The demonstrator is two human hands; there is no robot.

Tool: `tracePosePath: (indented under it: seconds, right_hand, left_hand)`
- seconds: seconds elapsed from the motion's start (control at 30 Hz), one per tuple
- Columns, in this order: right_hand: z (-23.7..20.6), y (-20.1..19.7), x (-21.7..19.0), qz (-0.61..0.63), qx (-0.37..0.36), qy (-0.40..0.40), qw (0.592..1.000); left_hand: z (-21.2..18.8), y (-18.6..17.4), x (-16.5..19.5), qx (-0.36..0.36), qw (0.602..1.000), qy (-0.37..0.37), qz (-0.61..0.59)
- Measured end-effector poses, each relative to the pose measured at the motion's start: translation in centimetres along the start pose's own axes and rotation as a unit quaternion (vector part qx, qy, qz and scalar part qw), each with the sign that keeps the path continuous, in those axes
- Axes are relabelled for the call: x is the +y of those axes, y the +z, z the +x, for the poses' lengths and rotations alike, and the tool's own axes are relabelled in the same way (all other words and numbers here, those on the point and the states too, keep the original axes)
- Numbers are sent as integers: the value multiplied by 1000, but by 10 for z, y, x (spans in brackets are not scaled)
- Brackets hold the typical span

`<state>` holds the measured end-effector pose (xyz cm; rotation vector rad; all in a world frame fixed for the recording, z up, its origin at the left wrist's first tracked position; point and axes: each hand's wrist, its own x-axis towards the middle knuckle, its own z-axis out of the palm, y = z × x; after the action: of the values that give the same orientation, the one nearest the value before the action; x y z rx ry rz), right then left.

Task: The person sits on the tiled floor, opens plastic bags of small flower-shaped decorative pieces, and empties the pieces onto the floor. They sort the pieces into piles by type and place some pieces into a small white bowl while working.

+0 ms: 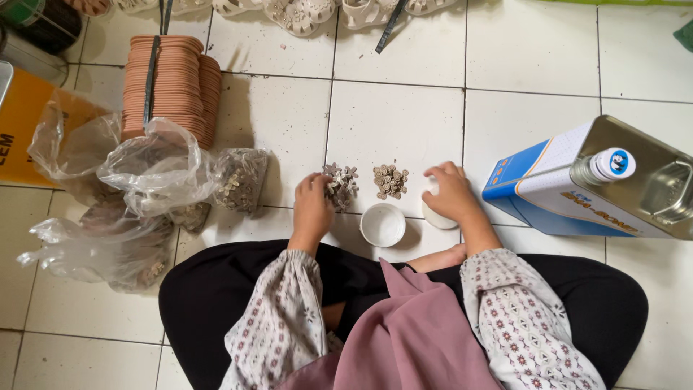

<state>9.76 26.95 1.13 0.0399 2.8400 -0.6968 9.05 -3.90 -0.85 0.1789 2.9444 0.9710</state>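
Observation:
I sit cross-legged on a white tiled floor. My left hand [312,204] reaches into a small heap of pale flower-shaped ornaments [345,180], its fingers closed around some of them. To the right lies a second, smaller pile of brownish ornaments [390,180]. My right hand [450,191] grips a small white container [437,214] that stands on the floor. Between my hands sits a round white lid or shallow cup [382,224], open side up.
A blue and white metal can with a capped spout [592,184] lies at the right. Clear plastic bags [144,188], some holding ornaments, lie at the left. Stacked terracotta-coloured soles [177,83] stand behind them. Pale sandals [303,11] line the far edge.

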Motion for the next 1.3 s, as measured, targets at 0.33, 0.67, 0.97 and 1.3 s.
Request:
tracePosePath:
  seconds: [0.33, 0.67, 0.97, 1.3]
  right_hand:
    - [21, 22, -25, 78, 130, -185, 971]
    - [28, 27, -32, 44, 11, -225, 973]
    - [57, 39, -44, -47, -35, -315, 947]
    - [97, 46, -56, -86, 75, -207, 972]
  left_hand:
    - [9, 8, 27, -120, 982, 63, 131]
    - [47, 38, 11, 65, 986, 117, 100]
    - [87, 49, 15, 108, 985, 110, 72]
    - [99, 56, 15, 123, 983, 110, 78]
